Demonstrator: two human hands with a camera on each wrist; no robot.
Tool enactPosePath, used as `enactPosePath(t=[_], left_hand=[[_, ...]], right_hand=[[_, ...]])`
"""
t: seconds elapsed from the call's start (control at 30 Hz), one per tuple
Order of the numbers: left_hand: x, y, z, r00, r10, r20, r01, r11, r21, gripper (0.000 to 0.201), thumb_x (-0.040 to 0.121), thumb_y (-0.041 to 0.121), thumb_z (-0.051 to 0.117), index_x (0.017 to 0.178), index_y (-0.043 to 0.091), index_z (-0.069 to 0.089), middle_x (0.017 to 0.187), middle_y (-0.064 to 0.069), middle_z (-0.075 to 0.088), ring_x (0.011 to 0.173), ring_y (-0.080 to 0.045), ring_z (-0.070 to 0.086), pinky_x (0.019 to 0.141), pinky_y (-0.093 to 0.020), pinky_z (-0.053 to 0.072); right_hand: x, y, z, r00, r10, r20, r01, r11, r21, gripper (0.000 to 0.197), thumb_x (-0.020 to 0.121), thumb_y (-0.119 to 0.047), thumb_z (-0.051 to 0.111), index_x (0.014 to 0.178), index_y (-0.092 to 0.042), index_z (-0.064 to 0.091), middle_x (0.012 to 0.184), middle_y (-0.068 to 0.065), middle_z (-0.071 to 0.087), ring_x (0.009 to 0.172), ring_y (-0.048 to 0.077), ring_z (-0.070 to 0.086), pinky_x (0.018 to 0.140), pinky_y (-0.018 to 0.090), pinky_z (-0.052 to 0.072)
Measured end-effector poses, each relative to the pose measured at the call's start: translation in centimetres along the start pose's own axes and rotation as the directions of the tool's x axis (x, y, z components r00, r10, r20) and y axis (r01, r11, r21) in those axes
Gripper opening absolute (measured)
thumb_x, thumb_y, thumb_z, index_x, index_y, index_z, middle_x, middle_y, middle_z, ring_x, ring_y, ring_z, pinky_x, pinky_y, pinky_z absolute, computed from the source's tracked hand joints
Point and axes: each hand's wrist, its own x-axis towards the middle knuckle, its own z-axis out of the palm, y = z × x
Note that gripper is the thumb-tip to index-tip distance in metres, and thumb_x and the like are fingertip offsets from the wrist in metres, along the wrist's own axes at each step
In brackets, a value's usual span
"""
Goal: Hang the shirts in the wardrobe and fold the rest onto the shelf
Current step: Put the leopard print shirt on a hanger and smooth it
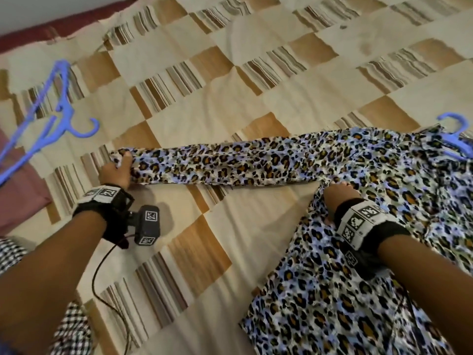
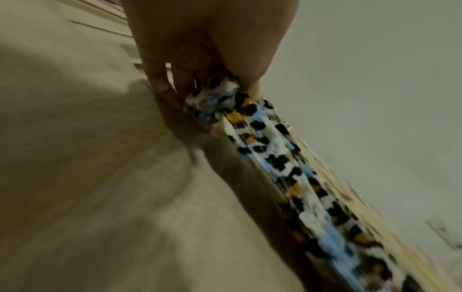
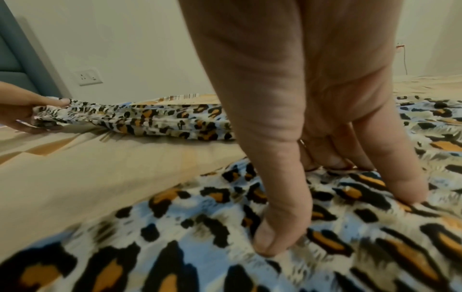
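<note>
Now left hand pinches shirt sleeve.

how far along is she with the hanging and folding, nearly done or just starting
Early. Done: a blue hanger already sits in the leopard-print shirt, its hook out at the collar. In hand: the left hand pinches the sleeve cuff and stretches it out, while the right hand presses the body flat. Left: spare blue hangers lie unused and a checked garment waits; no wardrobe is in view.

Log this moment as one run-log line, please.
left hand: pinches sleeve cuff, pulled straight | right hand: presses leopard-print shirt body | blue hanger: in collar | bedspread
</note>
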Motion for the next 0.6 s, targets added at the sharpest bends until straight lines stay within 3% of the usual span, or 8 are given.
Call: enactPosePath(t=[0.03,0.13,0.23,0.4,0.5,0.57,0.6], left_hand=[[0.6,-0.1,-0.2,1.0,0.007,0.02,-0.007,1.0,-0.015,0.059,0.095,0.044,0.047,0.102,-0.015,0.055,0.106,-0.033,0.056,0.108,-0.043,0.053,0.082,-0.042,0.038],[1.4,-0.1,0.0,0.992,0.017,0.124,-0.009,0.998,-0.063,0.068,0.089,0.054,0.051,0.13,0.0,0.05,0.134,-0.02,0.051,0.124,-0.034,0.047,0.102,-0.038,0.036],[1.1,0.3,-0.2,0.977,0.005,0.215,0.011,0.997,-0.07,0.057,0.087,0.043,0.061,0.129,0.004,0.053,0.128,-0.013,0.054,0.118,-0.031,0.051,0.092,-0.032,0.039],[1.8,-1.0,-0.8,0.993,0.084,0.087,-0.07,0.986,-0.149,0.047,0.085,0.03,0.067,0.12,0.001,0.058,0.115,-0.016,0.062,0.107,-0.028,0.059,0.091,-0.038,0.047],[2.1,-0.9,-0.8,0.988,0.157,-0.003,-0.155,0.974,-0.164,0.039,0.089,0.024,0.062,0.116,-0.004,0.057,0.111,-0.02,0.061,0.099,-0.034,0.06,0.08,-0.032,0.048],[2.4,-0.5,-0.9,0.978,0.2,-0.057,-0.205,0.972,-0.113,0.024,0.092,0.022,0.059,0.107,0.003,0.059,0.1,-0.018,0.058,0.077,-0.023,0.06,0.068,-0.022,0.051],[2.7,-0.6,-1.0,0.979,0.187,-0.084,-0.194,0.977,-0.09,0.013,0.093,0.021,0.058,0.097,0.01,0.057,0.098,-0.017,0.056,0.074,-0.015,0.061,0.068,-0.019,0.051]], right_hand=[[0.0,0.1,0.1,1.0,-0.003,-0.011,0.003,1.0,-0.006,0.04,0.098,-0.014,0.044,0.136,0.0,0.042,0.147,0.019,0.034,0.137,0.038,0.028,0.113,0.044,0.026],[0.2,0.2,0.2,0.999,-0.002,-0.033,0.002,1.0,-0.004,0.038,0.098,-0.015,0.046,0.133,-0.001,0.045,0.144,0.018,0.038,0.136,0.037,0.03,0.112,0.043,0.028],[0.3,0.1,0.3,0.999,-0.002,-0.035,0.003,1.0,0.006,0.039,0.097,-0.017,0.048,0.133,-0.002,0.046,0.143,0.018,0.039,0.135,0.037,0.031,0.111,0.043,0.03],[0.3,0.0,0.3,0.998,-0.017,-0.063,0.017,1.0,-0.013,0.04,0.097,-0.019,0.048,0.134,-0.003,0.045,0.143,0.018,0.041,0.135,0.038,0.032,0.11,0.044,0.031],[-0.3,-0.2,0.4,0.994,-0.017,-0.106,0.015,1.0,-0.013,0.037,0.096,-0.016,0.05,0.13,0.0,0.048,0.139,0.018,0.045,0.133,0.037,0.035,0.109,0.044,0.034],[-1.0,-0.3,0.3,0.991,-0.009,-0.132,0.007,1.0,-0.018,0.039,0.096,-0.016,0.05,0.131,0.001,0.046,0.14,0.018,0.043,0.134,0.037,0.034,0.109,0.043,0.034],[-1.5,-0.4,0.1,0.992,0.006,-0.126,-0.008,1.0,-0.018,0.04,0.097,-0.017,0.049,0.132,0.0,0.045,0.14,0.017,0.042,0.133,0.036,0.036,0.106,0.043,0.036]])
